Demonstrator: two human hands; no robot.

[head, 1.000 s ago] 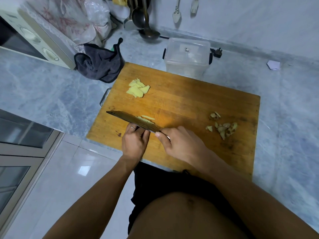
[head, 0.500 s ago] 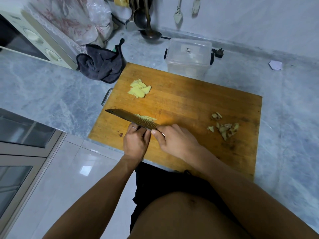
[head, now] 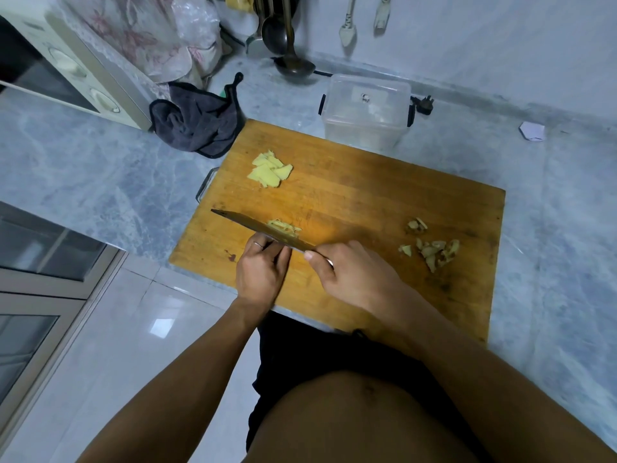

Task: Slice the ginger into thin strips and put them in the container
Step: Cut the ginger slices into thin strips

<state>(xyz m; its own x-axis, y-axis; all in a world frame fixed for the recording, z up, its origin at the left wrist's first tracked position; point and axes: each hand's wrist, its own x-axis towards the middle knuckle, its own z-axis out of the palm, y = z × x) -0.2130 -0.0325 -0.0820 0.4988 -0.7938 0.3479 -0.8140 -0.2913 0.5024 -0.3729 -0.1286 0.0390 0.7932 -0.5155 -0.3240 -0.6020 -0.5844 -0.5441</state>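
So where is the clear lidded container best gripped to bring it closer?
Probably by the container's two short ends, where the dark latches stick out, fingers coming from above. It stands upright behind the cutting board with free counter on either side.

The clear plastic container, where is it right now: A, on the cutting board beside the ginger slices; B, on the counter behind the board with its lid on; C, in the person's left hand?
B: the container stands on the counter just beyond the cutting board, lid on.

Bare arms, black shorts [head: 300, 355], ring on left hand [head: 262, 274].
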